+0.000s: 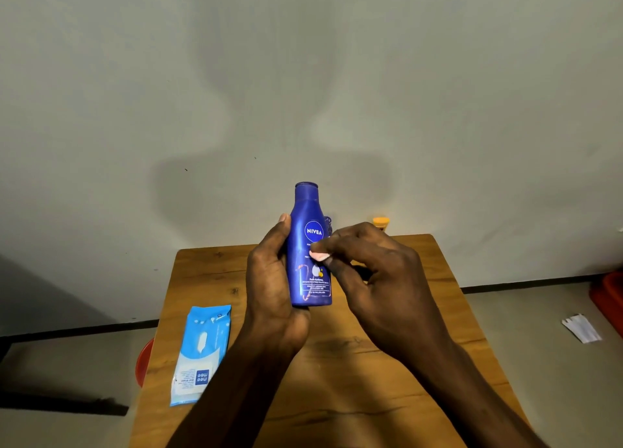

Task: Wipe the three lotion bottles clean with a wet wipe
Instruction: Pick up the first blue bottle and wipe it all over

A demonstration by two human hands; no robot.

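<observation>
Both forearms reach in from the bottom edge and meet over the middle of the desk [438, 312]. The left hand [269, 279] stands upright, thumb up along the left side of a blue Nivea bottle [310, 245], fingers hidden behind it and wrapped round its lower half, so the bottle is held upright above the wood with its cap toward the wall [135, 76]. The right hand [377, 272] comes in from the right with the wrist raised, fingers bent, and thumb and forefinger pinch a small pale wad of wet wipe [319, 255] against the bottle's front label, just below the logo.

The desk is narrow: its far edge runs just behind the hands, and its left and right edges drop to the floor [539, 312]. Bare wood lies in front of the hands and to the right. A blue pack of wipes [202, 353] lies flat near the left edge, just beside the left forearm. Behind the right hand, by the far edge, an orange cap [381, 221] and the edge of another dark blue bottle [328, 223] show, mostly hidden. A red round thing [145, 363] shows below the left edge, and a scrap of paper [581, 328] lies on the floor to the right
</observation>
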